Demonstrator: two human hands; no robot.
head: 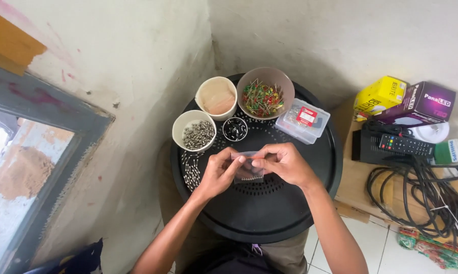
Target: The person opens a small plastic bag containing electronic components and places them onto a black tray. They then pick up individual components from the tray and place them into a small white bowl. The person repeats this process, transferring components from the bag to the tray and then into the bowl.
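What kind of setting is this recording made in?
Probably a home corner used for sorting small electronic parts: a round black plastic tray holding a beige bowl of coloured LEDs, bare plastered walls, and a black remote control among tangled black cables.

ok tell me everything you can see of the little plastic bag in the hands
The bag is a small, clear, soft plastic pouch, flat and roughly square. A few small dark parts sit along its bottom; what they are is too small to tell. It hangs upright over the black tray, not touching it. The left hand and right hand pinch its top edge from either side with their fingertips.
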